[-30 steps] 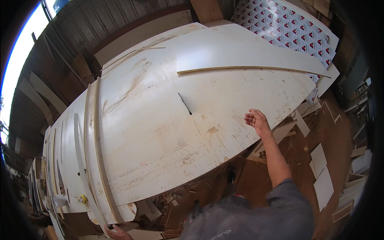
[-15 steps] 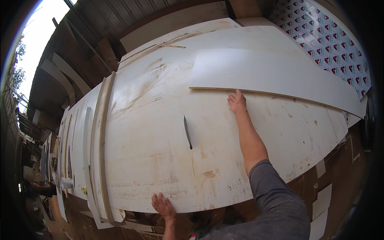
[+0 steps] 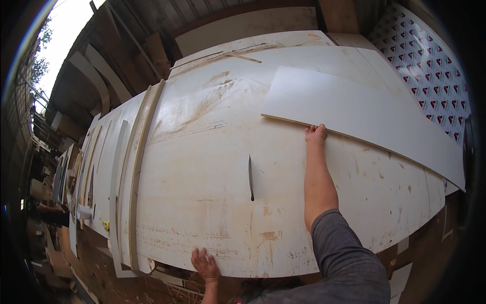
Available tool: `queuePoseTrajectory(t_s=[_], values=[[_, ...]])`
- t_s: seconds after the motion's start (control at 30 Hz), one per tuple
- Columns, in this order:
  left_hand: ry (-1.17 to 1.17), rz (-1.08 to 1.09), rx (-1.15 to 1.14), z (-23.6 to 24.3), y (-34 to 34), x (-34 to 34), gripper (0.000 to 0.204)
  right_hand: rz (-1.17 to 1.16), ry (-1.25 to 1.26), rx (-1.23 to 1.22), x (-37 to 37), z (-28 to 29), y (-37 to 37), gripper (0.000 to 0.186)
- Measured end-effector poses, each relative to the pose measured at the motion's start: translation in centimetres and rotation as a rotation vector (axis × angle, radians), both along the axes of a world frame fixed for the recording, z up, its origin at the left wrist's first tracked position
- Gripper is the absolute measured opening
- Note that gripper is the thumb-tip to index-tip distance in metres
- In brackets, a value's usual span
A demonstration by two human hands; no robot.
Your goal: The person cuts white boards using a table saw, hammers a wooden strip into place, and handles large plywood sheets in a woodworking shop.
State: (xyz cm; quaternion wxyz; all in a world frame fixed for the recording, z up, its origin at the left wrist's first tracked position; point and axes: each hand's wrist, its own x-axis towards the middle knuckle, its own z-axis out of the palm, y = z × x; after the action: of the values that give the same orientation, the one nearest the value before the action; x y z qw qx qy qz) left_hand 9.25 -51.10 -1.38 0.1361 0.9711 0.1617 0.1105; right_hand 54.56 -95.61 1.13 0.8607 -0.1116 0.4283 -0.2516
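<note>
The dark slim tool (image 3: 250,180) lies loose on the white table (image 3: 202,177), and the white panel (image 3: 354,106) is beyond it and off to its right, with its far right end reaching the table's rim. The likeliest trouble is that end: with just one hand on the panel, and that hand nearer the opposite end, a pull could swing the panel round and tip it over the rim. A sweep of the panel's near edge toward the person might also knock the tool away, and grit on the stained surface could scratch the panel's face if it is dragged flat. The right hand (image 3: 316,133), beyond the tool and to its right, is nearly closed, fingers curled in on the panel's near edge; how far they reach underneath is hidden. The left hand (image 3: 206,264), left of the tool and closer to the person, is loosely spread, palm down at the table's near edge, holding nothing that shows. Long strips (image 3: 135,192) lie well to the tool's left, clear of both hands.
</note>
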Motion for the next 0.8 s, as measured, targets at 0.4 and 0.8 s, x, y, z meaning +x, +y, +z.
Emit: queuePoseTrajectory(t_s=[0.4,0.8], values=[[-0.024,-0.02,0.025,-0.8,0.3,0.0,0.036,0.237,0.026,0.0,1.1,0.5,-0.4,0.056],[-0.013,-0.026,0.051,-0.5,0.4,0.2,0.038,0.059,-0.14,0.072,4.2,-0.5,4.2,0.043]])
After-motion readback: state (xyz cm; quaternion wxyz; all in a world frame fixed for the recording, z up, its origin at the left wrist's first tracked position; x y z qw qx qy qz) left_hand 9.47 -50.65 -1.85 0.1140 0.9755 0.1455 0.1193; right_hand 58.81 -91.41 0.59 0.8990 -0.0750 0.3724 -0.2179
